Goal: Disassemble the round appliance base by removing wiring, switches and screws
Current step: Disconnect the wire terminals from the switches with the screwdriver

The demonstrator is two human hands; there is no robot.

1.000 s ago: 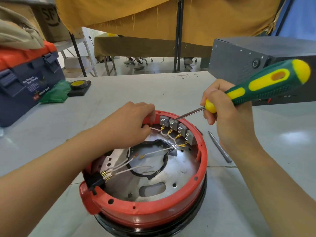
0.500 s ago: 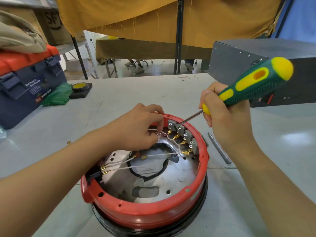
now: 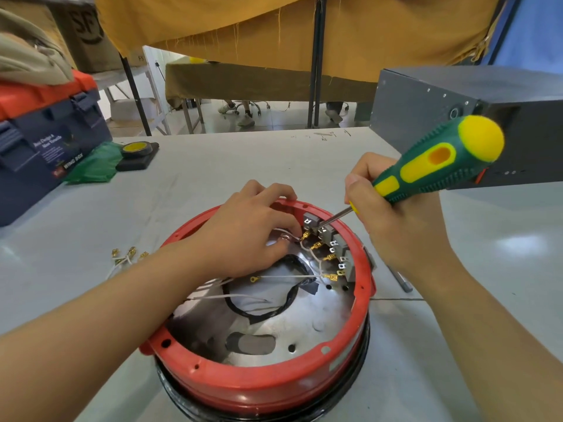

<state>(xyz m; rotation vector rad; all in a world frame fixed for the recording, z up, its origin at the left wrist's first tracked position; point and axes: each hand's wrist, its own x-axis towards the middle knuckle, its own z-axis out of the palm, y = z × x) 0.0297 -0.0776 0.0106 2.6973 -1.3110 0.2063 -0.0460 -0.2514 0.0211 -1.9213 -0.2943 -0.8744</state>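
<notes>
Here the round red base [image 3: 262,388] sits at six o'clock on the table, rigid and likely heavy; left hand [image 3: 243,236] pinches a limp white wire [image 3: 292,237] by its brass terminal, right hand [image 3: 393,220] curls around the screwdriver [image 3: 432,169], tip at the grey switches [image 3: 330,242] at one o'clock.

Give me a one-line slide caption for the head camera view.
Right hand works a screwdriver tip at the grey switches inside the red appliance base while the left hand pinches a wire.
</notes>
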